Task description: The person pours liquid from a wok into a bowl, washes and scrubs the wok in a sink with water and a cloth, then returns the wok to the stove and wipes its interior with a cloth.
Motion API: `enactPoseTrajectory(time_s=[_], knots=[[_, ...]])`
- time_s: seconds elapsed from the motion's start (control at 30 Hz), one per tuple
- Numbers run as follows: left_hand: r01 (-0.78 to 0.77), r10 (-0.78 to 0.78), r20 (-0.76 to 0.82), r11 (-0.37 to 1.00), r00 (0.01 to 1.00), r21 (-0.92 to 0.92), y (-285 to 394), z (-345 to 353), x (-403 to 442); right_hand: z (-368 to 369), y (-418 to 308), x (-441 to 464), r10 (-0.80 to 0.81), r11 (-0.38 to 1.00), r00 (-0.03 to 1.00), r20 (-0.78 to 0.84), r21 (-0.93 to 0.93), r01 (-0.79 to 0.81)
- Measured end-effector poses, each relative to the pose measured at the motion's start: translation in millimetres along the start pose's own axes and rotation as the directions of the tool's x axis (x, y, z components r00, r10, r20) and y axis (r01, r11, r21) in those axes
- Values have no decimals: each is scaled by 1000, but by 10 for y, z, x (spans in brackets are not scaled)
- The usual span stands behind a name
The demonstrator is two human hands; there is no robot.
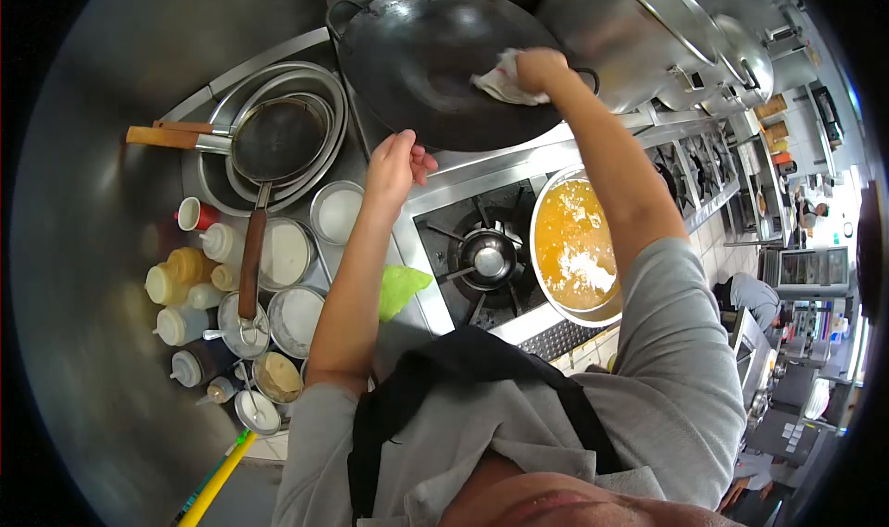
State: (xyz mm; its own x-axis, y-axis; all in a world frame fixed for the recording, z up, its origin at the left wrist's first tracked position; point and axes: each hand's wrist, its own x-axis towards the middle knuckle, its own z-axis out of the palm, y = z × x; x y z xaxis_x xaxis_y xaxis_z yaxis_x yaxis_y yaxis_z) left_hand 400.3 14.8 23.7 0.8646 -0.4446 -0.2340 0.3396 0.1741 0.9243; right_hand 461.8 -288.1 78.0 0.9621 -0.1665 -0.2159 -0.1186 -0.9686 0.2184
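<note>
A large dark wok point(435, 73) with two loop handles sits at the back of the range. My right hand point(542, 71) is closed on a crumpled white cloth point(505, 82), which is pressed against the right part of the wok's inner surface. Close to the wok's near left rim is my left hand point(398, 168), its fingers loosely curled and apart, with nothing visible in them; whether it touches the rim I cannot tell. Below the wok, a gas burner point(488, 260) stands uncovered. Beside it is a round pot point(546, 295) of orange-yellow liquid with white patches on top.
Wooden-handled strainers point(281, 138) rest on nested metal bowls point(218, 189) at left. Squeeze bottles point(181, 326) and several containers of powder point(294, 321) crowd the lower left. A green cloth point(400, 291) lies near my left forearm. Tall stockpots point(630, 36) stand right; co-workers point(752, 295) are farther off.
</note>
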Motion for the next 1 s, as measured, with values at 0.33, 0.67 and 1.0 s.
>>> enactPoseTrajectory(time_s=[0.33, 0.67, 1.0], knots=[[24, -47, -204, 993, 978, -112, -39, -398, -15, -467, -1192, -857, -352, 351, 927, -129, 900, 258], [-156, 73, -487, 979, 870, -132, -65, -1139, -1020, 635, -2023, -2738, -367, 710, 904, -221, 561, 425], [-80, 73, 32, 943, 997, 322, -714, 50, -987, 1275, -973, -4646, 521, 392, 823, -226, 920, 4]])
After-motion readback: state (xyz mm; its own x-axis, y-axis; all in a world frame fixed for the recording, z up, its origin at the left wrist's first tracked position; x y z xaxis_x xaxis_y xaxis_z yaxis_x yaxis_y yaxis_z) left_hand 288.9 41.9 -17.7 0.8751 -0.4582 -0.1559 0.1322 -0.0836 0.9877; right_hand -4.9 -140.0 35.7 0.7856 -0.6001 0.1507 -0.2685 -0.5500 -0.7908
